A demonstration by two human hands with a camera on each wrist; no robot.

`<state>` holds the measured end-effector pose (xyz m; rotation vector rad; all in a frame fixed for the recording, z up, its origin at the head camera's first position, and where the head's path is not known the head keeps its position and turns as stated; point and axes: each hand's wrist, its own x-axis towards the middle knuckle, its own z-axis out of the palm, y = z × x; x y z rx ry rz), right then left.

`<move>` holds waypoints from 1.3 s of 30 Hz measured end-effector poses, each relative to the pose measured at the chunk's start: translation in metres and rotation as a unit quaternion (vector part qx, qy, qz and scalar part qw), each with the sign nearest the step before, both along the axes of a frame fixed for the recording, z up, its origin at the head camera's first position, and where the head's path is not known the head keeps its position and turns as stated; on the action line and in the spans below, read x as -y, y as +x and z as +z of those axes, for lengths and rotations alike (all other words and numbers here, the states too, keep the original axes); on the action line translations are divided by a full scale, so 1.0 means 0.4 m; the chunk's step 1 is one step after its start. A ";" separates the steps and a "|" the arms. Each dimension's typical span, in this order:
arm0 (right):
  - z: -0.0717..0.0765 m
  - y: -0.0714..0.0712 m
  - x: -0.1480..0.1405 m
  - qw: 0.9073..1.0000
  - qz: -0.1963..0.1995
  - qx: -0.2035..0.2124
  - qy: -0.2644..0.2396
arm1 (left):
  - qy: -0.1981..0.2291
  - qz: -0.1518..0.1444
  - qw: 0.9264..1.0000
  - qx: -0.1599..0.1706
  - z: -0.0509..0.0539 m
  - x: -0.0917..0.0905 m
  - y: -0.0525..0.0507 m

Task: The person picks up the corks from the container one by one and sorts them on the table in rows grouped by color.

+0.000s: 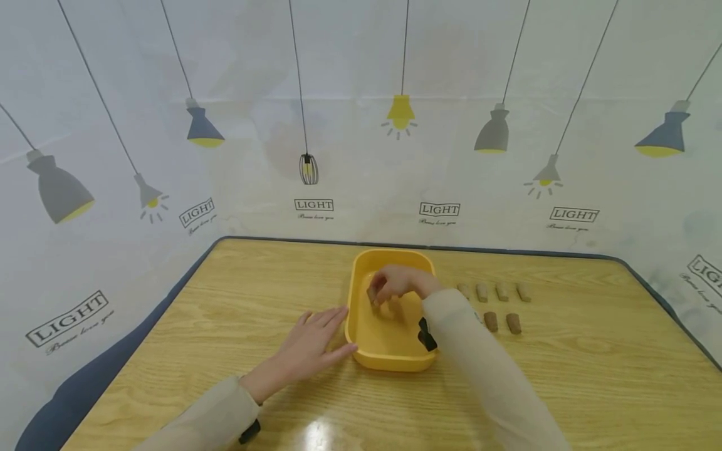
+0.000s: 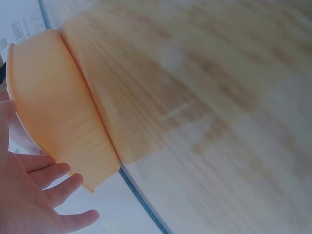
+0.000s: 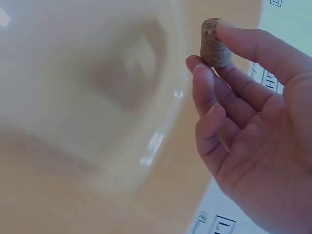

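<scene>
A yellow plastic tub [image 1: 389,362] stands on the wooden table. Inside it, above its floor, my right hand [image 1: 399,282] pinches a small brown cork [image 1: 372,295] between thumb and fingers. In the right wrist view the cork [image 3: 214,48] is stubby and upright, with the thumb on one side near its top. My left hand [image 1: 307,351] is spread at the tub's left side, its fingertips touching the rim. In the left wrist view the fingers of that hand [image 2: 29,195] are extended against the tub wall [image 2: 63,97].
To the right of the tub several more corks stand in two rows, among them a light one [image 1: 523,292] in the back row and a darker one [image 1: 514,323] in front. A printed curtain [image 1: 361,156] hangs behind the wooden table [image 1: 564,376].
</scene>
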<state>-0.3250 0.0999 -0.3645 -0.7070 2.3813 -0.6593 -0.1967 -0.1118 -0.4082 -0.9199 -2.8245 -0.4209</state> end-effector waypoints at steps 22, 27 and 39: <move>0.108 0.015 -0.111 0.993 0.028 -0.115 0.009 | 0.008 -0.009 1.000 -0.011 -0.007 0.000 -0.005; 0.109 0.023 -0.154 0.992 0.034 -0.121 0.009 | 0.007 -0.008 1.000 -0.011 -0.008 0.000 -0.004; 0.097 0.066 -0.232 0.991 0.039 -0.127 -0.018 | 0.006 -0.006 1.000 0.002 -0.007 0.001 -0.004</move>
